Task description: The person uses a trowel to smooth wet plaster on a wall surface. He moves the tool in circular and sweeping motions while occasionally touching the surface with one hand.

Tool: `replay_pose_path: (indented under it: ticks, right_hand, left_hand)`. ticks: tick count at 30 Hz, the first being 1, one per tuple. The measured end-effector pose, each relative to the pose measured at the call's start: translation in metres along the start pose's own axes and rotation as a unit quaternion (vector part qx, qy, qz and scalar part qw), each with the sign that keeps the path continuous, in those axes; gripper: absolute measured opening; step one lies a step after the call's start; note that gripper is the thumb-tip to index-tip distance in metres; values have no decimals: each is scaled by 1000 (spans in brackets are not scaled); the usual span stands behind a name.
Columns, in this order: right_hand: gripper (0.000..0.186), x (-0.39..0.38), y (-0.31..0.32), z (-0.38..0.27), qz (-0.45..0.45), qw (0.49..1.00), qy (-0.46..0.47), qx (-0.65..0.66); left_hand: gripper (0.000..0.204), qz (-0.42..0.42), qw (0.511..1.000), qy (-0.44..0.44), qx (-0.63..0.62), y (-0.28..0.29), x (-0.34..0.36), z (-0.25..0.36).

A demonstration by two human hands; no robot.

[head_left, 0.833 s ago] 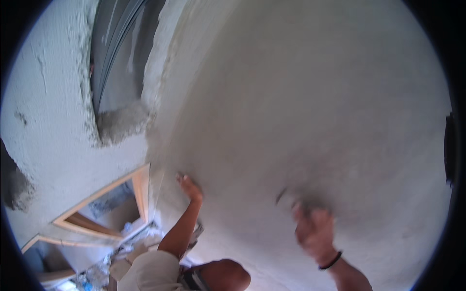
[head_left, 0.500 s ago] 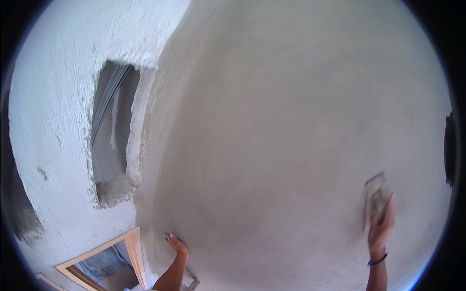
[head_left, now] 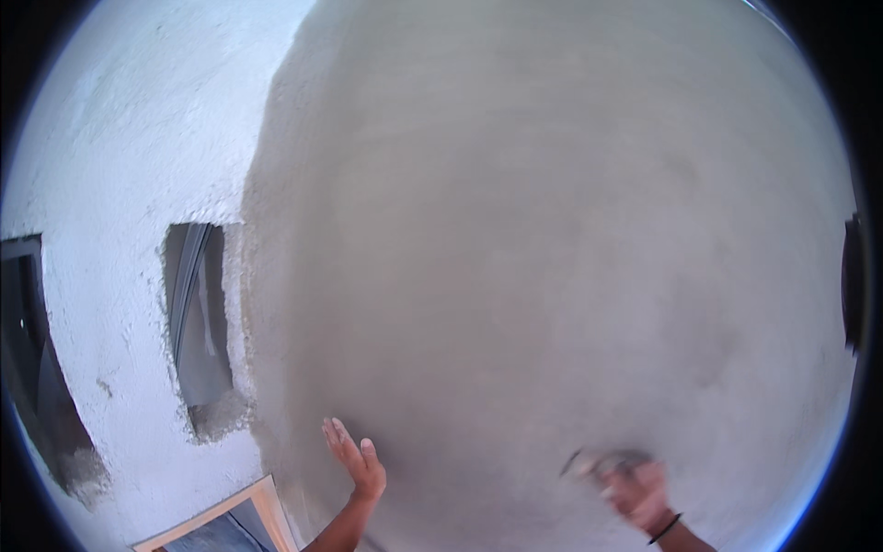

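Left hand [head_left: 354,460]: it is raised with the fingers spread and straight, gripping nothing; the palm lies flat against or just off the grey plastered wall [head_left: 552,258], likely as a brace for balance.
Right hand [head_left: 635,486]: blurred, it is clenched around a small float [head_left: 598,460], pressed low on the wall; the tool's flat face seems turned to the plaster so it can rub the surface.
Wristband [head_left: 664,528]: a dark band sits on the right wrist.
Wall: the smooth damp grey coat fills the middle, meeting rough white render [head_left: 120,184] at the left.
Openings: a narrow window opening [head_left: 198,322] cuts the white render; a wooden frame [head_left: 221,520] shows below.
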State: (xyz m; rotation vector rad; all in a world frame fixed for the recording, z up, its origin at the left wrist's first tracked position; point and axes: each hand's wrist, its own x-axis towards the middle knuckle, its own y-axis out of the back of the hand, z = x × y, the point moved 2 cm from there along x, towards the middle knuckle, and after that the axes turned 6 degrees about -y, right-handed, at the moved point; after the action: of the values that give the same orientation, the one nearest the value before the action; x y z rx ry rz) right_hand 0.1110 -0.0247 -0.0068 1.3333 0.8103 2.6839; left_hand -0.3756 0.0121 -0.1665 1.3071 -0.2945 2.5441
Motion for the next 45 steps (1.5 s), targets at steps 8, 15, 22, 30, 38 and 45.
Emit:
replay_pose_path:
  ticks: [8,15,22,30,38,45]
  right_hand:
    - [46,89,87,109,325,879,-345,61]
    - [61,126,50,7,70,996,-46,24]
    - [50,171,119,130,308,918,-249,-13]
    - [54,165,78,69,248,951,-181,-27]
    - [51,319,81,58,174,975,-123,-58]
    - [50,294,184,250,331,887,-279,-163]
  left_hand:
    - [73,-48,969,-229,-75,-32,72,130]
    - [78,-101,930,-347,-69,-64,73,220]
    - [77,-187,900,-393,5,-82,72,248]
    - [75,-164,902,-398,-8,-87,70,250]
    - [73,-173,909,-375,-52,-77,79,241]
    - [75,-172,908,-373,-81,-54,112,238]
